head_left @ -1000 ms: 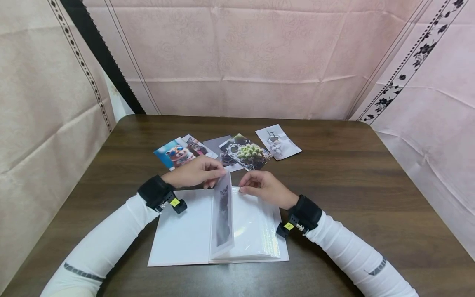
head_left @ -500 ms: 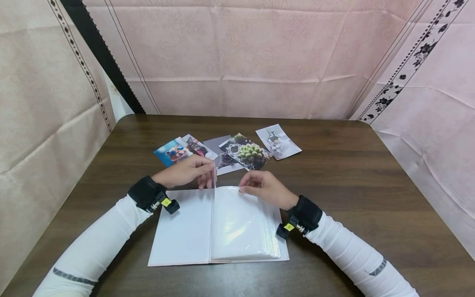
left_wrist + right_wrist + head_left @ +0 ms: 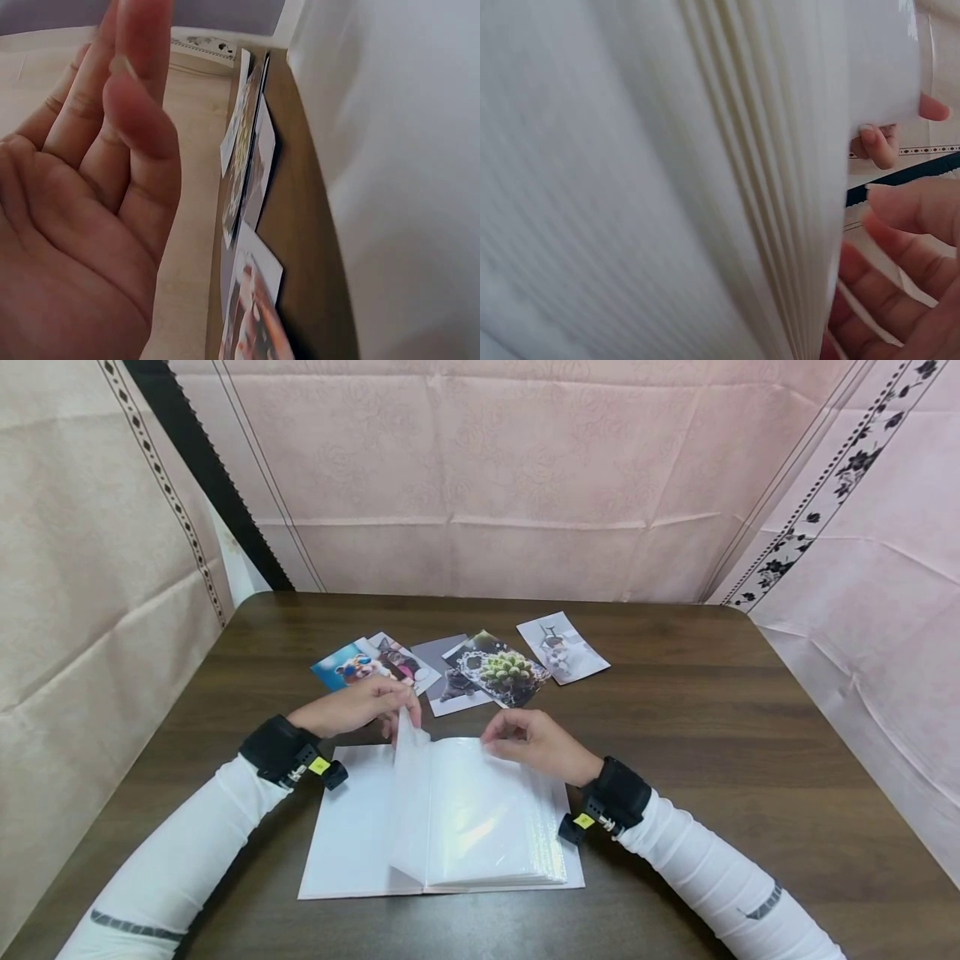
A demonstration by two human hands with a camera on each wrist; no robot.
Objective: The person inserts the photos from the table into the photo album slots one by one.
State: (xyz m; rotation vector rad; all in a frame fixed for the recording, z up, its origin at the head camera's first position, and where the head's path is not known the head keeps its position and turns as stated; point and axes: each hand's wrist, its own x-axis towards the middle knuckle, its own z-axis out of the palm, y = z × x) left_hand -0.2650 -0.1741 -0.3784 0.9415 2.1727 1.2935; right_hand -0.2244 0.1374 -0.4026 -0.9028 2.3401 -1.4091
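A white photo album (image 3: 360,827) lies spread on the table, its clear pocket pages (image 3: 495,827) stacked on the right half. My left hand (image 3: 367,706) pinches the top of one raised page (image 3: 411,810), which leans left over the inside cover. In the left wrist view, the thumb and fingers of the left hand (image 3: 97,150) are close together at the page. My right hand (image 3: 536,743) is at the top edge of the right-hand pages. The right wrist view has the right hand's thumb and fingers (image 3: 907,210) relaxed and apart beside the page edges.
Beyond the album lie several loose photos: an animal in sunglasses (image 3: 352,664), a succulent (image 3: 502,668), and a pale one (image 3: 562,647) at the right. They rest on a brown wooden table (image 3: 675,693). Pink patterned cloth (image 3: 525,460) hangs behind.
My left hand has moved left, swinging the page from upright over to the left, so its grey picture no longer shows. My right hand has stayed almost in place.
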